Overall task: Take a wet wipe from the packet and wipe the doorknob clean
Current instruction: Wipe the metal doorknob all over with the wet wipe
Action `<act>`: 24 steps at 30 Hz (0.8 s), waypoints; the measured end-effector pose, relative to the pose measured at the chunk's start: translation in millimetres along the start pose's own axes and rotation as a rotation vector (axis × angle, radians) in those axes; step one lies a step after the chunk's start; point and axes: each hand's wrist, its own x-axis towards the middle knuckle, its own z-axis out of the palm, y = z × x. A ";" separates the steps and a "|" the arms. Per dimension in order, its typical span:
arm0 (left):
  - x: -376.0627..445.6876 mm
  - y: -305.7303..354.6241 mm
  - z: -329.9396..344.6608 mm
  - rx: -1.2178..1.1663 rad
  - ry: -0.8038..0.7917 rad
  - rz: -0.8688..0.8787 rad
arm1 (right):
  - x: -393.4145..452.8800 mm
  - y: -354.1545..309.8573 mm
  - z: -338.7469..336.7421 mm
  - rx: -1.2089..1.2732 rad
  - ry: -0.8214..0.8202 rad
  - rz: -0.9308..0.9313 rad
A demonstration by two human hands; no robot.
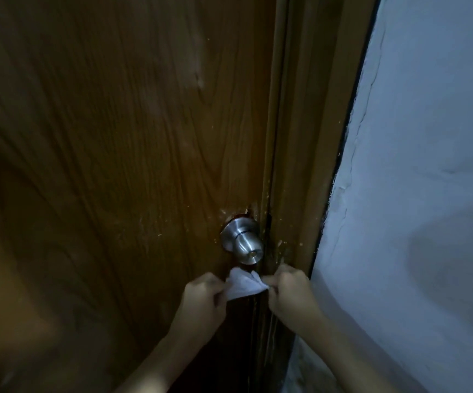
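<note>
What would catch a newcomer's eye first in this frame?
The white wipe, stretched between the left hand and right hand near the bottom centre, stands out against the dim scene. Just above it, apart from it, the shiny metal doorknob sits at the right edge of the brown wooden door. A pale rough wall fills the right side.

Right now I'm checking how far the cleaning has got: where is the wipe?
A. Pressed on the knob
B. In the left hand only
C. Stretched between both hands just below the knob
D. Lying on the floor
C: the wipe is held between the left hand and the right hand, just below the doorknob, not touching it.
</note>
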 end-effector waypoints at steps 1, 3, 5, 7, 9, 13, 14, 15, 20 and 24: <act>-3.7 -2.4 -2.0 -0.012 0.011 -0.022 | -3.4 -2.1 -0.2 0.041 0.048 -0.034; -2.0 2.5 -14.5 -0.059 0.121 -0.004 | -9.2 -13.1 -10.5 0.194 0.277 -0.103; 8.2 17.8 -32.2 -0.118 0.289 0.074 | -8.1 -24.9 -23.1 0.320 0.560 -0.181; 23.4 31.3 -46.5 -0.170 0.446 0.115 | 0.8 -34.8 -36.0 0.366 0.725 -0.237; 38.2 36.1 -52.6 -0.163 0.509 0.137 | 13.1 -37.3 -43.2 0.322 0.793 -0.255; 45.6 24.6 -40.8 -0.082 0.275 0.125 | 24.7 -23.3 -30.7 0.085 0.566 -0.269; 43.0 21.8 -35.1 -0.071 0.224 0.112 | 23.5 -18.1 -23.1 0.041 0.511 -0.247; 38.8 20.3 -30.0 -0.065 0.194 0.108 | 20.1 -14.3 -15.2 0.037 0.472 -0.212; 31.5 27.6 -17.4 -0.096 0.206 0.137 | 5.5 -4.1 9.0 0.120 0.430 -0.123; 24.3 19.8 -11.5 -0.120 0.212 0.020 | 5.2 -12.1 1.4 0.145 0.458 -0.161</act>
